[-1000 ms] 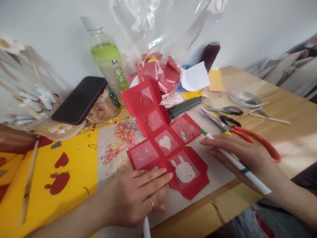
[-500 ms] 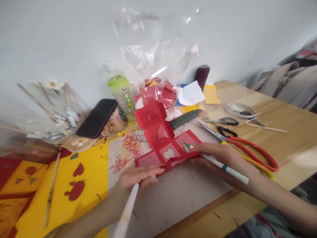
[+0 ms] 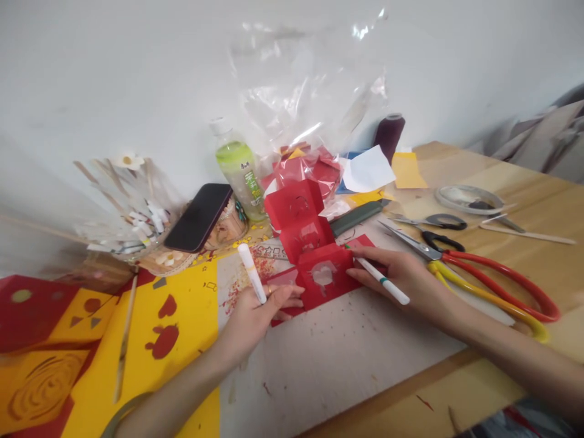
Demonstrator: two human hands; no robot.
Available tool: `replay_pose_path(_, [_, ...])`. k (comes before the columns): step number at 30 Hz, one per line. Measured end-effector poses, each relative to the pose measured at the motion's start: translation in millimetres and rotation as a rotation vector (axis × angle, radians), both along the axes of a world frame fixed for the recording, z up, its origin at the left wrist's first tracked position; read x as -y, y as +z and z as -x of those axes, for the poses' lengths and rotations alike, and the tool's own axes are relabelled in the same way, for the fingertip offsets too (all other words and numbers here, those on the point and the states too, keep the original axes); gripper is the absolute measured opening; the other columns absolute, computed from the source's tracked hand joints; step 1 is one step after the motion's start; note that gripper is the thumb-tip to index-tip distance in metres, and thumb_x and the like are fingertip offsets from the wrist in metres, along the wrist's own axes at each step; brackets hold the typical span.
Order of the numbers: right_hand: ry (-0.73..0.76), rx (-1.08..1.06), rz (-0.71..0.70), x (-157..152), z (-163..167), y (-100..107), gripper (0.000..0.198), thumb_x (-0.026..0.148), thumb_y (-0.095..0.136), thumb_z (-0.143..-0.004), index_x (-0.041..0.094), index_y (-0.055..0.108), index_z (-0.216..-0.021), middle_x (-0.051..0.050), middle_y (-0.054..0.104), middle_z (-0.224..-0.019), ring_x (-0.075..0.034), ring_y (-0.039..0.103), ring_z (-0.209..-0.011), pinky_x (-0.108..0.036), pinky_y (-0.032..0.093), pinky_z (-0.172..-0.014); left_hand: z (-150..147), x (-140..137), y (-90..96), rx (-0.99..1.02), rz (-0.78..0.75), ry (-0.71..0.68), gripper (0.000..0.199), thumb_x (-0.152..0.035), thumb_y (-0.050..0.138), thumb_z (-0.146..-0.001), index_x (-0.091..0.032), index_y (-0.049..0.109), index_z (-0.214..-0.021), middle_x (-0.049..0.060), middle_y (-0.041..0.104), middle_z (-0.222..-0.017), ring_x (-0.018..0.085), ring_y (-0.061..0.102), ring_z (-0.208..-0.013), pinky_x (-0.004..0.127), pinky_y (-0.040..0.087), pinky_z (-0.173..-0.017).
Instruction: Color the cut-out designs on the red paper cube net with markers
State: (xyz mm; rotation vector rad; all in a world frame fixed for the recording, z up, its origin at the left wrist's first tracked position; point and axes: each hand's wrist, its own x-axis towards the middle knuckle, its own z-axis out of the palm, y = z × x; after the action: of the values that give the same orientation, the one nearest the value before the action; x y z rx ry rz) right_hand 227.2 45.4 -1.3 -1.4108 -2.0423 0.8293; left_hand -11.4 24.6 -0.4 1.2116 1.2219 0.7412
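A folded red paper box (image 3: 314, 234) with cut-out shapes lies partly opened on the grey mat (image 3: 292, 377); a pale heart shows on its front panel. My left hand (image 3: 260, 310) is closed around a white marker with a yellow band (image 3: 250, 274), which points up and left. Its fingertips rest on the box's left flap. At the right side of the box, my right hand (image 3: 392, 271) grips a green marker with a white barrel (image 3: 383, 280), and its fingers also touch the paper edge. The green tip is partly hidden behind the front panel.
Large red-and-yellow-handled scissors (image 3: 493, 280) and black-handled scissors (image 3: 444, 222) lie right. Behind are a green cutter (image 3: 358, 217), a drink bottle (image 3: 239, 173) and a plastic bag of scraps (image 3: 308, 167). A phone (image 3: 199, 217) leans left, above yellow paper (image 3: 182, 377).
The front panel of the red box has been folded up to face me. The marker in my left hand has swung from pointing down to pointing up. The view has shifted left.
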Motion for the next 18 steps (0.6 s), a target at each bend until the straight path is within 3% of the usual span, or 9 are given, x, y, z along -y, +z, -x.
replay_pose_path(5, [-0.059,0.024,-0.006,0.6,2.0,-1.8,0.032,0.041,0.049,-0.082,0.017,0.059,-0.100,-0.004,0.061,-0.072,-0.018,0.055,-0.065,-0.029,0.042,-0.056,-0.4,-0.9,0.5,-0.005,0.023,0.020,0.033,-0.042,0.056,-0.079,-0.012,0.067,-0.086,0.011,0.070,-0.092,0.020,0.067,-0.082,0.022,0.054,-0.058])
replay_pose_path(11, [-0.075,0.043,-0.127,0.6,1.6,-6.4,0.030,0.040,0.050,-0.082,0.016,0.058,-0.098,-0.004,0.060,-0.072,-0.017,0.053,-0.062,-0.028,0.042,-0.057,-0.4,-0.6,1.2,-0.049,0.037,0.013,0.035,-0.043,0.054,-0.081,-0.011,0.067,-0.087,0.012,0.070,-0.091,0.021,0.067,-0.082,0.024,0.054,-0.059])
replay_pose_path(18, [-0.052,0.001,-0.138,1.8,3.4,-5.0,0.027,0.038,0.051,-0.082,0.015,0.058,-0.096,-0.003,0.056,-0.069,-0.015,0.049,-0.061,-0.028,0.041,-0.058,-0.6,-1.0,1.8,-0.031,0.072,0.032,0.031,-0.040,0.054,-0.081,-0.012,0.066,-0.086,0.010,0.069,-0.093,0.018,0.067,-0.081,0.019,0.052,-0.057])
